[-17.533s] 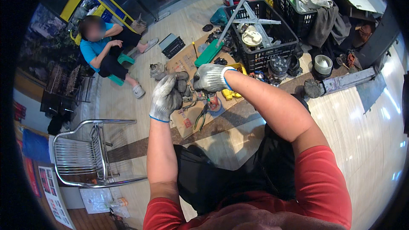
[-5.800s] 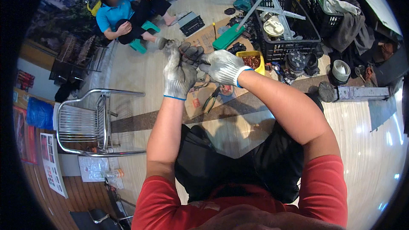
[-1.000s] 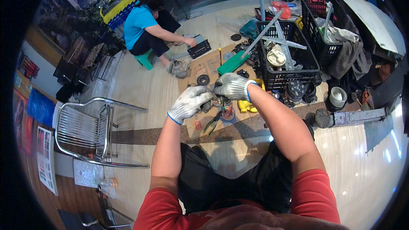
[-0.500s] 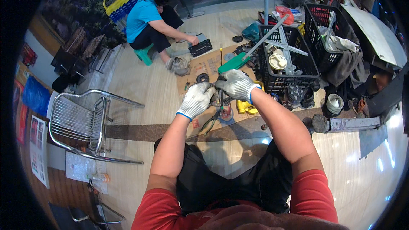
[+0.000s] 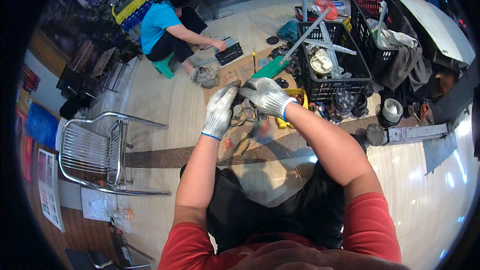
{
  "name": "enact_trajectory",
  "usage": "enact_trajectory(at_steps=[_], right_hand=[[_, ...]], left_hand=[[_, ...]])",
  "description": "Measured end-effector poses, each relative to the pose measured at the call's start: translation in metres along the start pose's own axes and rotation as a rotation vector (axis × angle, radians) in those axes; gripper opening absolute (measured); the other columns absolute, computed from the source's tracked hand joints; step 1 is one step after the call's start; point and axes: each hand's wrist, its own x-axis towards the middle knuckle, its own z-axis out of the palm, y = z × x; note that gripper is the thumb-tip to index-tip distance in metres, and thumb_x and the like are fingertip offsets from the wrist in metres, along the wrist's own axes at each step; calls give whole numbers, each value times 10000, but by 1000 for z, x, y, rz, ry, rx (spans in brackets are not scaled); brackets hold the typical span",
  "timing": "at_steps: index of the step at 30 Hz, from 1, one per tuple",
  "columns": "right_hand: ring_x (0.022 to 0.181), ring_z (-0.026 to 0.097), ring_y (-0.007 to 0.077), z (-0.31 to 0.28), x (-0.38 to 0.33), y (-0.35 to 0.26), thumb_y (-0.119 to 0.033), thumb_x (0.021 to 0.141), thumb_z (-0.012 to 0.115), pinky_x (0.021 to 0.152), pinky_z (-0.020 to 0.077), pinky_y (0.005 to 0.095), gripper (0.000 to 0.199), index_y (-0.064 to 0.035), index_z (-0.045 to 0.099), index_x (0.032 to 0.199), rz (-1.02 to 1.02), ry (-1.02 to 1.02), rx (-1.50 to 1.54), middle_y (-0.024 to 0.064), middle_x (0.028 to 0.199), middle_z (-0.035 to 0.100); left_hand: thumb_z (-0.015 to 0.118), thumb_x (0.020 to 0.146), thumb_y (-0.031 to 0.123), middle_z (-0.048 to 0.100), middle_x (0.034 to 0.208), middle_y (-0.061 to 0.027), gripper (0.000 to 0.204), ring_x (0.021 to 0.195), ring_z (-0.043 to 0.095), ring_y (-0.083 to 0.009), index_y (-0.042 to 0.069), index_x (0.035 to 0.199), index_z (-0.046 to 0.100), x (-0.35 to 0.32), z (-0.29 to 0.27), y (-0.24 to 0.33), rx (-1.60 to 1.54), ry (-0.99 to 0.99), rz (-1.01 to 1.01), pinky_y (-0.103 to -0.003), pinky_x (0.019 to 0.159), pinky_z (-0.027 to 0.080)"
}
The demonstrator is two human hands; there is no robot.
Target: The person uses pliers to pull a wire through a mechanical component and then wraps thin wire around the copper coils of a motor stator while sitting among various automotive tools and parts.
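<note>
Dark part (image 5: 237, 95), small and mostly hidden, sits between both gloved hands, held up in front of the person over the cardboard (image 5: 235, 75) on the floor. Left hand (image 5: 220, 112) wraps its fingers round the part from the left, thumb side up; its grip is clamped on the part. Right hand (image 5: 266, 97) meets it from the right, fingertips pressed on the same part, so the two gloves touch at the fingertips. What kind of part it is cannot be told.

Just below the grip, on the floor, lie pliers (image 5: 243, 142) and some loose wires, with a round blurred lid (image 5: 262, 131) beside them. Just right of the grip, behind the right wrist, is a yellow tray (image 5: 295, 101). Farther right stands a black crate (image 5: 334, 65) full of fan parts and white tubes, and beyond it a second black crate (image 5: 379, 25) with cloth hanging over its edge. A green tool (image 5: 271, 68) lies just above the grip, slanting toward the crate.

Up and left of the grip, well apart, another person in a blue shirt (image 5: 159, 20) crouches on a green stool and reaches to a black case (image 5: 229, 54). Far left of the grip stands a steel chair (image 5: 95, 152).
</note>
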Motion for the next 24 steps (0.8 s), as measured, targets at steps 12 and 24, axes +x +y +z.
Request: enact_trajectory(at_steps=[12,24], right_hand=[[919,623,381,42,-1,-5,-249,937,467,781,488,480,259,-119,671,1029,-1,-26,169,189,988,652],[924,623,368,36,-3,-3,-300,900,549,780,498,431,260,-101,669,1018,26,-118,162,175,1021,653]], left_hand=[[550,960,148,635,1030,-203,301,954,634,-342,-44,1187,507,1,3,8,-651,-66,77,-483,888,521],[588,937,170,616,884,-105,213,790,600,-270,21,1086,553,3,-3,21,-666,-31,46,-432,786,520]])
